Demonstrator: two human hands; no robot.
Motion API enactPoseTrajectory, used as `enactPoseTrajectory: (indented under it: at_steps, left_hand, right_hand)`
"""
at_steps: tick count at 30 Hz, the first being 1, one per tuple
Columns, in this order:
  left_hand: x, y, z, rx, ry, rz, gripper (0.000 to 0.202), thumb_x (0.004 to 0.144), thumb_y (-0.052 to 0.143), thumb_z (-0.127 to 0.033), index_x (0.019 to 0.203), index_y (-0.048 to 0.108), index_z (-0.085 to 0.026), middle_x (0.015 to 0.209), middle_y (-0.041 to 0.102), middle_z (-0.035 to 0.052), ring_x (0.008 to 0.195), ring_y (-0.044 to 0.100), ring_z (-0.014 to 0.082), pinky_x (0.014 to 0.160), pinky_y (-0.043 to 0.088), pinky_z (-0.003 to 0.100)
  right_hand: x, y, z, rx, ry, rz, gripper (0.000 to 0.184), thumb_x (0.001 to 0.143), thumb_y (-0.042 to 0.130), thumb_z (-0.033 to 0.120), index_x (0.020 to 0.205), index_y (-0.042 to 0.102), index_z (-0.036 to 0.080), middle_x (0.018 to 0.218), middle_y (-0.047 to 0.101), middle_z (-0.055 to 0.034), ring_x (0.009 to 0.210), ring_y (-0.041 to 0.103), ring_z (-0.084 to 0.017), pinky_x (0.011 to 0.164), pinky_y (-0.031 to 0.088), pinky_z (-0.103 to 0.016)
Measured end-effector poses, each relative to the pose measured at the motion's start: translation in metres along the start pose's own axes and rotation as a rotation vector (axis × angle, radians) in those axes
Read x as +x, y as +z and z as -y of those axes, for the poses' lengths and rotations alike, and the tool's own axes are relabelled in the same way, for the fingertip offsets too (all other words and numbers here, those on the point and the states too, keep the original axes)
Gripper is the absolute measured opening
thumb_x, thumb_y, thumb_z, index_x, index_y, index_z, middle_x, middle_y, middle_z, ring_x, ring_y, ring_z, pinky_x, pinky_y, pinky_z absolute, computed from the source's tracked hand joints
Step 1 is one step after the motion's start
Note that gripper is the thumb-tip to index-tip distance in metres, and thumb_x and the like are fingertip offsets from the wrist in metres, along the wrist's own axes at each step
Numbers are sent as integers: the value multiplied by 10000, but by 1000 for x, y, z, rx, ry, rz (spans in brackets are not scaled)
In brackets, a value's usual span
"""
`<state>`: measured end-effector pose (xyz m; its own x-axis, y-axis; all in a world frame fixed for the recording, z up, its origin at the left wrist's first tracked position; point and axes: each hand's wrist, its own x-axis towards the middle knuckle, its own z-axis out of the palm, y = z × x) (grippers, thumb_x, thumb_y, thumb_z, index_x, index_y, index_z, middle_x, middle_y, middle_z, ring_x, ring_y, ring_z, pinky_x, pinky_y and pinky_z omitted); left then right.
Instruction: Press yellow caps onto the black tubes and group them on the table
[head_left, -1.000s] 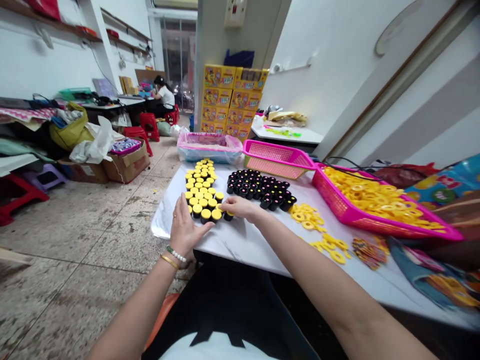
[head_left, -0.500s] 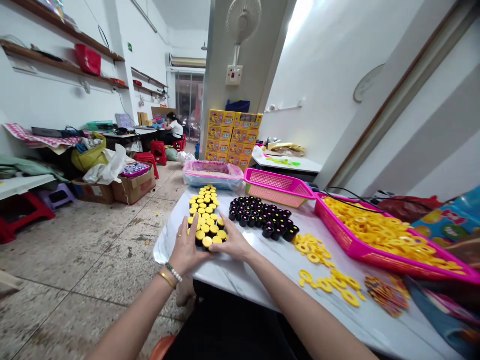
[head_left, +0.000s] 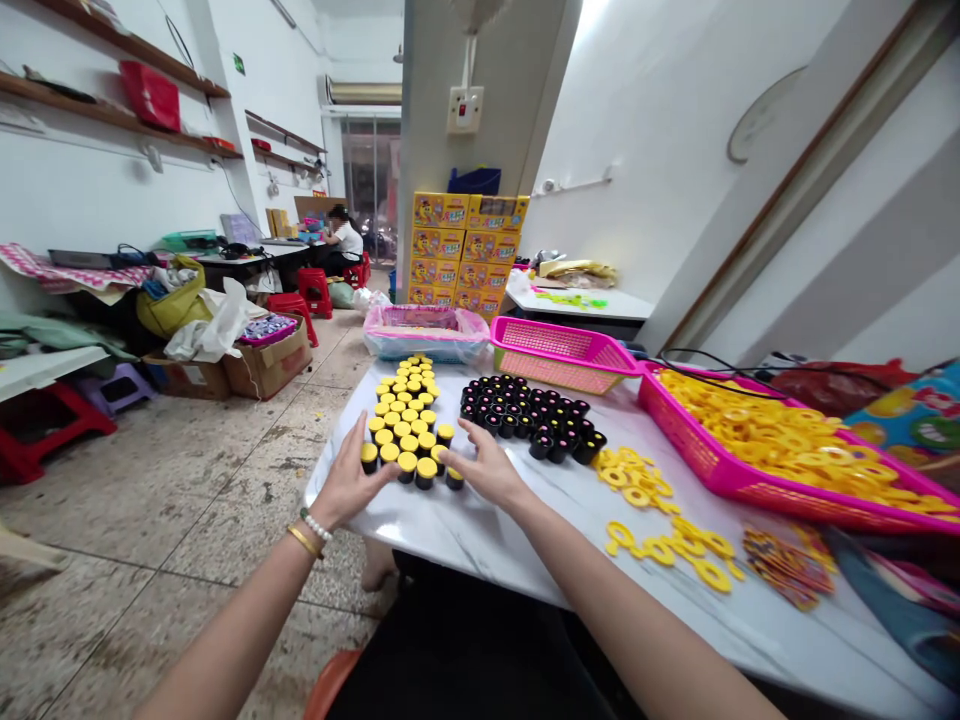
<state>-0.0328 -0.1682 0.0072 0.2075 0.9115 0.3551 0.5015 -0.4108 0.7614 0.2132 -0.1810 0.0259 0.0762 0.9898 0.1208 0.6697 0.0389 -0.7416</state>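
Two bare hands nearest, clock taken from the wearer's seat, 12 straight ahead: left hand (head_left: 342, 490) at 11, thumb and fingers spread wide; right hand (head_left: 491, 470) at 12, thumb well parted from fingers. Neither visibly grips anything; whether the right thumb touches a cap, cannot tell. Between them, yellow-capped black pots (head_left: 409, 442) stand upright at 11, cluster narrowing toward the far edge. Surface: white tabletop (head_left: 480, 535), glossy, grey-veined. Black cups (head_left: 525, 420) packed just past 12; yellow ring pieces (head_left: 634, 470) loose between 1 and 2; printed pieces (head_left: 787, 565) piled past 2. Farther: pink basket (head_left: 686, 455) heaped with yellow parts at 2; second basket (head_left: 562, 350) just past 12; plastic-lined basket (head_left: 427, 347) just short of 12. Room: speckled floor (head_left: 225, 490) with dark joints, left side; yellow cartons (head_left: 439, 245) stacked by a grey pillar (head_left: 442, 60), 12; co-worker (head_left: 347, 238) in white seated at 11; glazed door (head_left: 371, 175) beyond.
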Motion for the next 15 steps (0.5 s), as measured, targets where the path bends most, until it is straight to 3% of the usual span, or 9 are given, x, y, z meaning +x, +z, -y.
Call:
enactPoseTrajectory:
  at_steps: [3, 7, 11, 15]
  left_hand:
    - [25, -7, 8, -97, -108, -15, 872, 805, 563, -653, 1475, 332, -144, 1516, 360, 199, 1351, 422, 321, 1086, 385, 453]
    - [81, -7, 22, -110, -168, -72, 785, 858, 460, -681, 1399, 450, -112, 1450, 452, 211, 1273, 500, 327, 1043, 413, 449]
    - [130, 4, 34, -114, -204, -108, 629, 901, 478, -605, 1277, 557, -107, 1334, 564, 192, 1183, 560, 300, 1023, 425, 458]
    - [154, 14, 45, -144, -214, -86, 430, 926, 540, -478, 1193, 591, -144, 1238, 610, 114, 1114, 593, 248, 987, 457, 490]
  right_hand:
    - [30, -15, 7, -50, 29, 12, 589, 855, 607, 440, 1364, 505, 161, 1394, 543, -139, 1127, 626, -221, 977, 468, -326]
    - [94, -23, 34, -187, 61, 74, 456, 852, 656, 400, 1222, 614, 137, 1245, 643, -145, 1126, 614, -243, 1011, 434, -358]
    - [147, -14, 59, -320, 155, 201, 295, 916, 605, 365, 1086, 640, 127, 1074, 675, -96, 952, 654, -198, 863, 528, -393]
    - [172, -2, 66, -395, 216, 273, 253, 929, 591, 361, 1006, 644, 125, 945, 679, -49, 790, 656, -144, 730, 556, -331]
